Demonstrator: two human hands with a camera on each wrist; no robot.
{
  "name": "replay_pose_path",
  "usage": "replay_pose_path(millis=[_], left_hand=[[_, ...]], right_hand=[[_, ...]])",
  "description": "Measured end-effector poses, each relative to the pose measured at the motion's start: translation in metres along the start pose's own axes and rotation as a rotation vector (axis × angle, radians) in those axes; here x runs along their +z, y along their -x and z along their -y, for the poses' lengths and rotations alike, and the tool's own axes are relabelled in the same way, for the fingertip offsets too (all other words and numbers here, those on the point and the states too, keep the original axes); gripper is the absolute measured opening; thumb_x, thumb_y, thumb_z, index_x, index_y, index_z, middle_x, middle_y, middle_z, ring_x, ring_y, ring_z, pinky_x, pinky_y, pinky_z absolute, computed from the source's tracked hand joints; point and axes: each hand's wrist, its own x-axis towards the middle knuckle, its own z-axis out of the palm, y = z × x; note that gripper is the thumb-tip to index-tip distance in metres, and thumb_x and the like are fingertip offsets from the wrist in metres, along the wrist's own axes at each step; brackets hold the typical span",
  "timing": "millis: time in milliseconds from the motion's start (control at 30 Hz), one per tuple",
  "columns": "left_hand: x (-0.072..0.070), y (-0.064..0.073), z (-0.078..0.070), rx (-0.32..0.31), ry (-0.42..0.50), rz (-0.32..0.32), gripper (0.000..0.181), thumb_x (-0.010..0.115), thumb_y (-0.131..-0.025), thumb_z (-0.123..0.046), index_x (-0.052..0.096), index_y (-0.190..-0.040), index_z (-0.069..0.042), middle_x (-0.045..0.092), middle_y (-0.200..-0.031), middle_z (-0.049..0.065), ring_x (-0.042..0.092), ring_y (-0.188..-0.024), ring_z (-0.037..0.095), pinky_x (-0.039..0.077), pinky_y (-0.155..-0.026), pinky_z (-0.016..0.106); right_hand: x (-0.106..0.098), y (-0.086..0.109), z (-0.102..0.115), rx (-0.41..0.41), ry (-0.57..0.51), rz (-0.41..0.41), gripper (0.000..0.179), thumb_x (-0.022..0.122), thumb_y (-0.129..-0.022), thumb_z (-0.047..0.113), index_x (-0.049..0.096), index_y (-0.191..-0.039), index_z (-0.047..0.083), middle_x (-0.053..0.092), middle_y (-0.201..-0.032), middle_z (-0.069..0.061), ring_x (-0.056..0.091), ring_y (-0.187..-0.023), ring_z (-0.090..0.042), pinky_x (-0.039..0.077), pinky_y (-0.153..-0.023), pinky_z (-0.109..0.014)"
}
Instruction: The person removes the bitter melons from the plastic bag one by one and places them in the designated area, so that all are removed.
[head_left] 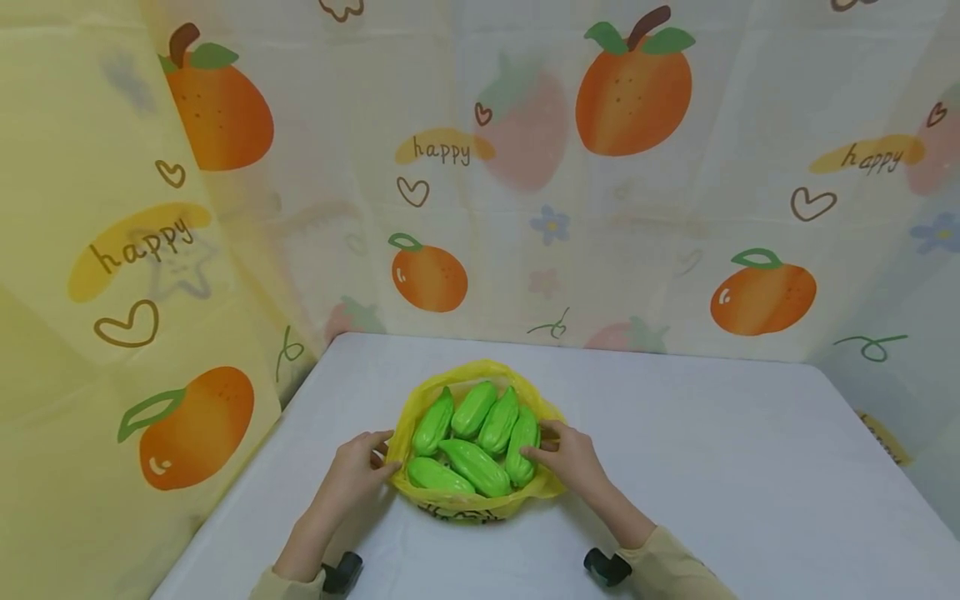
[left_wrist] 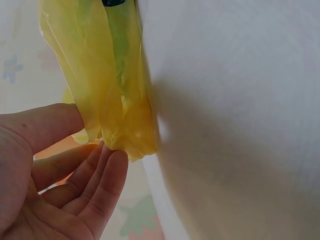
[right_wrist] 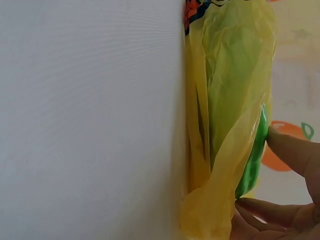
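Observation:
A yellow plastic bag (head_left: pixel 480 506) stands on the table with its mouth spread wide and its rim folded down. Inside lie several glossy green gourd-shaped vegetables (head_left: pixel 474 467), long and tapered. At the bag's left side, my left hand (head_left: pixel 358 467) pinches the rim between thumb and fingers; the left wrist view shows the thin film (left_wrist: pixel 120 115) gathered at the fingertips. Over on the right, my right hand (head_left: pixel 576 458) grips the rightmost green vegetable (head_left: pixel 522 446), thumb on its top side and fingers at its far end. In the right wrist view, yellow film (right_wrist: pixel 235 85) covers most of that vegetable.
A white cloth (head_left: pixel 705 450) covers the table. Behind and beside it hang curtains (head_left: pixel 517 242) printed with oranges, hearts and the word happy. Dark wrist cameras (head_left: pixel 607 568) sit near the sleeve cuffs.

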Motion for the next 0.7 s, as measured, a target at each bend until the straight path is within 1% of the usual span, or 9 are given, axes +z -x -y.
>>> replay_pose_path(millis=[200, 400, 467, 600, 700], left_hand=[[0.0008, -0.0002, 0.0017, 0.009, -0.004, -0.001, 0.047, 0.076, -0.077, -0.010, 0.062, -0.120, 0.001, 0.065, -0.086, 0.006, 0.058, -0.070, 0.010, 0.048, -0.059, 0.023], [0.0016, -0.0003, 0.0012, 0.005, -0.001, 0.002, 0.047, 0.077, -0.076, -0.010, 0.063, -0.120, 0.000, 0.065, -0.087, 0.005, 0.058, -0.071, 0.010, 0.048, -0.059, 0.023], [0.0015, 0.0000, 0.0009, 0.013, -0.004, -0.004, 0.047, 0.077, -0.076, -0.009, 0.063, -0.119, 0.001, 0.065, -0.087, 0.006, 0.058, -0.070, 0.011, 0.048, -0.059, 0.023], [0.0014, 0.0006, 0.0008, 0.011, -0.006, -0.011, 0.046, 0.077, -0.075, -0.008, 0.064, -0.119, 0.000, 0.065, -0.086, 0.005, 0.057, -0.070, 0.011, 0.048, -0.059, 0.024], [0.0012, 0.0008, 0.0005, -0.003, -0.002, -0.008, 0.046, 0.077, -0.076, -0.009, 0.064, -0.119, -0.001, 0.064, -0.085, 0.005, 0.057, -0.070, 0.011, 0.049, -0.060, 0.023]], right_hand=[[0.0022, -0.0026, 0.0012, 0.030, -0.009, 0.027, 0.066, 0.076, -0.079, 0.030, 0.052, -0.127, -0.008, 0.061, -0.120, -0.023, 0.066, -0.102, -0.032, 0.056, -0.080, -0.036], [0.0042, -0.0041, -0.0007, 0.062, -0.022, 0.049, 0.071, 0.077, -0.078, 0.032, 0.049, -0.130, -0.008, 0.061, -0.120, -0.023, 0.065, -0.103, -0.032, 0.055, -0.082, -0.038], [0.0047, -0.0044, -0.0010, 0.074, -0.035, 0.055, 0.074, 0.077, -0.077, 0.032, 0.047, -0.131, -0.008, 0.061, -0.121, -0.023, 0.064, -0.104, -0.032, 0.054, -0.083, -0.039], [0.0053, -0.0047, -0.0014, 0.082, -0.060, 0.066, 0.077, 0.078, -0.077, 0.031, 0.044, -0.134, -0.008, 0.060, -0.123, -0.024, 0.063, -0.106, -0.033, 0.054, -0.085, -0.041], [0.0061, -0.0045, -0.0022, 0.072, -0.073, 0.071, 0.079, 0.079, -0.076, 0.029, 0.043, -0.134, -0.008, 0.060, -0.122, -0.024, 0.063, -0.106, -0.033, 0.054, -0.084, -0.041]])
